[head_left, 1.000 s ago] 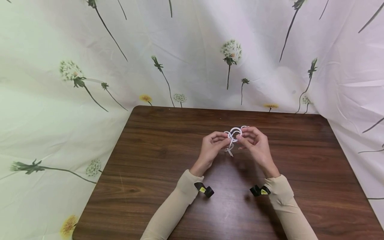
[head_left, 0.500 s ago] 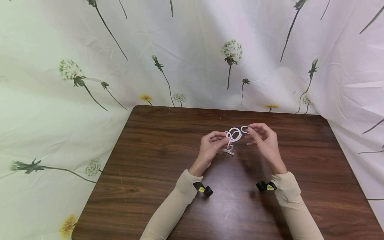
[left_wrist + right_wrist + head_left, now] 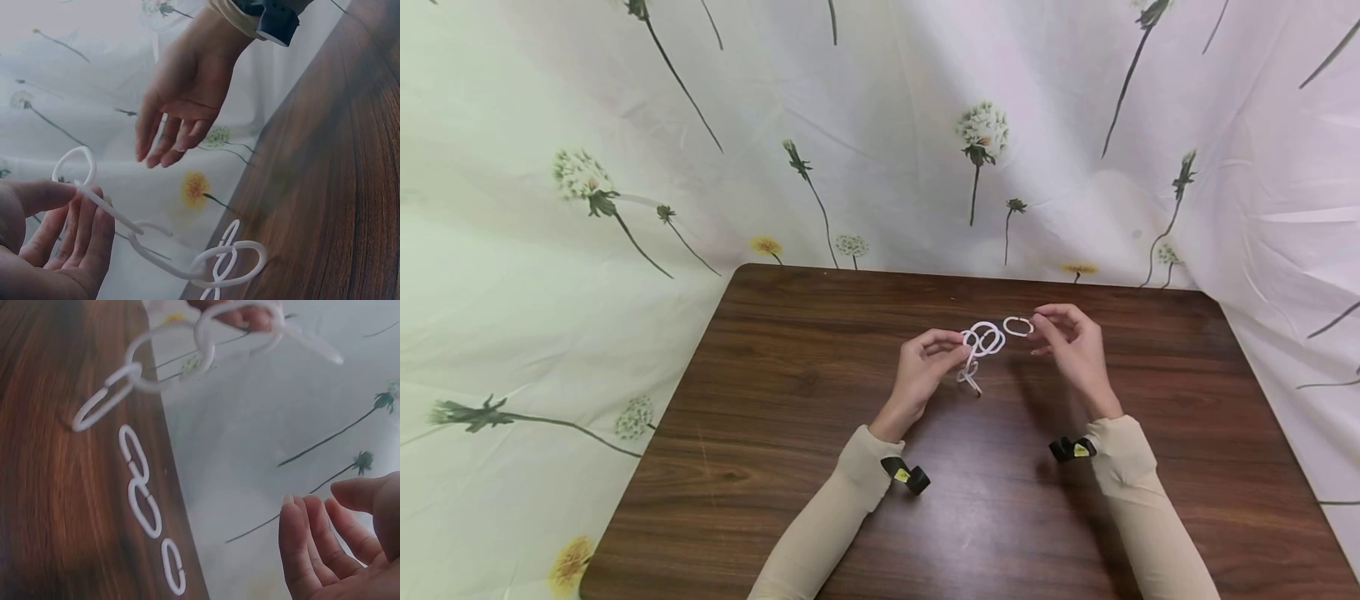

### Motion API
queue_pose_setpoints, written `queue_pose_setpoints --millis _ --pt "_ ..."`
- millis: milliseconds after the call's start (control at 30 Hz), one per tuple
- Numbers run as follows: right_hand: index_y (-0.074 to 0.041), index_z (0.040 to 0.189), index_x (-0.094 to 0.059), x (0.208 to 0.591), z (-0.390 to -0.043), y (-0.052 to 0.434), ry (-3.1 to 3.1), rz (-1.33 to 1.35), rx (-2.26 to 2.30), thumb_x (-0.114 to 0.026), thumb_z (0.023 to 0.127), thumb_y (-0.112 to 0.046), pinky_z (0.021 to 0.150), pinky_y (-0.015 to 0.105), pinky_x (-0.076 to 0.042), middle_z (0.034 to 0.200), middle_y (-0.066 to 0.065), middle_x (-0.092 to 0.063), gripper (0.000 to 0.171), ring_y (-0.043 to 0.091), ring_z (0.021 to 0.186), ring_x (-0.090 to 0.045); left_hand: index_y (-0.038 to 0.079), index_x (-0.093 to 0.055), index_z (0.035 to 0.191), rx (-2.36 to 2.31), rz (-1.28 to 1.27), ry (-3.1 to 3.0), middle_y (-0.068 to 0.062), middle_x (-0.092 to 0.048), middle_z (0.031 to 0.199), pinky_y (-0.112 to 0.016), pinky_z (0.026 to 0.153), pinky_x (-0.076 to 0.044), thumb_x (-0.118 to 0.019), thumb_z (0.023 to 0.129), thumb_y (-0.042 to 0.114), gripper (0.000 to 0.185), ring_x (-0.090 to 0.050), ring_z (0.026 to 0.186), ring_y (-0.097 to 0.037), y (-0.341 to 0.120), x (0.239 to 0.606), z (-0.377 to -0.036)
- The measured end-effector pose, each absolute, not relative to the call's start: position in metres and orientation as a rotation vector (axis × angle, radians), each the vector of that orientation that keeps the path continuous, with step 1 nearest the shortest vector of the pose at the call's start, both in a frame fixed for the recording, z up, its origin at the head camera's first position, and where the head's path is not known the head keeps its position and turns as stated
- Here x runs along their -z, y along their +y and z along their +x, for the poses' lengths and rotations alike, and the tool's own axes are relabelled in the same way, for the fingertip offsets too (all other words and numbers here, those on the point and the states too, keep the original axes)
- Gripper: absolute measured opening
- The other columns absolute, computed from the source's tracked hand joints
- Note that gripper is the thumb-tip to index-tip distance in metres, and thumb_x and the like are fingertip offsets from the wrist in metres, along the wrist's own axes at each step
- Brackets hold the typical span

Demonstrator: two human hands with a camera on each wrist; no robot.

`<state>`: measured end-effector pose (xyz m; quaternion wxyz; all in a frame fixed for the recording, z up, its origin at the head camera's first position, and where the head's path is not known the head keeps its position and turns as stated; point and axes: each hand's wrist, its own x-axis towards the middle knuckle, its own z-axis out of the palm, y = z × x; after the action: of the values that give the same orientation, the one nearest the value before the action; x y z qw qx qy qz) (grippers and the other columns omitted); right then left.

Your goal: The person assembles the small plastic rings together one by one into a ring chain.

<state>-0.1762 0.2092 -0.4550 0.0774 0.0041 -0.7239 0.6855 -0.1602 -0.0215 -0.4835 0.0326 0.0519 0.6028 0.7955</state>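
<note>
My left hand (image 3: pixel 958 346) pinches the top link of a short chain of white plastic rings (image 3: pixel 983 340) between thumb and fingers (image 3: pixel 94 231). The chain (image 3: pixel 187 269) hangs down and its lowest link touches the dark wooden table (image 3: pixel 812 400). My right hand (image 3: pixel 1041 333) hovers just right of the chain with relaxed fingers (image 3: pixel 306 544) and holds nothing. Loose white links (image 3: pixel 142 487) lie on the table by it; one oval link (image 3: pixel 1018 326) shows in the head view beside my right fingertips.
A pale curtain (image 3: pixel 850 125) printed with dandelions hangs behind and around the table. The table's far edge runs just beyond my hands. Black wrist cameras (image 3: pixel 910 477) sit on both beige sleeves.
My right hand has let go of the chain and drawn away to the right. The left hand keeps its hold and the chain now hangs from it alone.
</note>
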Motion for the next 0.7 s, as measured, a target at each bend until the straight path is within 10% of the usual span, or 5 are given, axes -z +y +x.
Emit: queue_pose_setpoints --millis 700 --pt "0.013 0.113 -0.057 0.504 -0.212 0.224 -2.184 -0.189 -2.016 -0.067 0.090 0.000 0.070 0.028 -0.062 0.086 0.000 -0.067 0.029 0.004 0.073 -0.071 -0.009 -0.066 0.107 -2.434 0.175 1.890 0.003 -0.071 0.085 -0.016 0.071 -0.057 -0.077 0.081 0.000 0.029 -0.067 0.076 -0.004 -0.026 0.486 -0.162"
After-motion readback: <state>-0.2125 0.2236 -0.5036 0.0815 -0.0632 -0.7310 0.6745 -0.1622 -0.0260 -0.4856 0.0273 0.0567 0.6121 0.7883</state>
